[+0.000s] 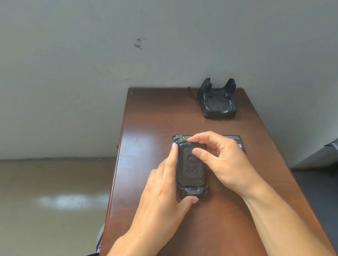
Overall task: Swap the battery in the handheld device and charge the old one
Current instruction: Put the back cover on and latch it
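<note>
Steadying the handheld device [192, 190] face-down on the table [149, 117], my left hand [161, 191] clamps its left edge and near end, its long axis running straight away from me. My right hand [225, 159] pinches the back cover [190, 166] at the far end, the likelier one to lift it. A flat battery [236, 140] lies just beyond my right hand, the charging cradle [218, 101] well apart by the wall, nothing between.
</note>
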Demonstrator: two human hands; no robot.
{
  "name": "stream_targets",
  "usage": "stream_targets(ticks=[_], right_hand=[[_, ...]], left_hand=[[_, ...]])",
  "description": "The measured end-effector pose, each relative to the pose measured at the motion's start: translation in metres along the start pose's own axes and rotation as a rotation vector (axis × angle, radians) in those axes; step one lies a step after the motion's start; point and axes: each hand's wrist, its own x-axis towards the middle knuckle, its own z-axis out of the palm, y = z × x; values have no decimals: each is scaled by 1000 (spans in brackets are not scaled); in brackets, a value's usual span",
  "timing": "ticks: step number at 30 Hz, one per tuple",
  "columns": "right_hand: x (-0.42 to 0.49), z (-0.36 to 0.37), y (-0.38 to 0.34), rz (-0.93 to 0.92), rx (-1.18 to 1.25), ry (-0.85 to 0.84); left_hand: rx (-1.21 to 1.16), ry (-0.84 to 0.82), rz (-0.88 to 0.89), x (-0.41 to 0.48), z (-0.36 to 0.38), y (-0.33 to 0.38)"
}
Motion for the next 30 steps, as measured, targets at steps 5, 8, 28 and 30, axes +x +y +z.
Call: stream_targets(ticks=[5,8,28,30], right_hand=[[1,0,1,-9,-88,-22],[0,-1,0,-12,-141,-7],[-5,10,15,46,-514,78],[-6,8,15,67,-536,81]], left_hand=[[12,8,11,0,2,-2],[11,12,11,0,2,-2],[-46,-65,-8,10,-3,-6],[-106,-49,-44,20,-11,-6]])
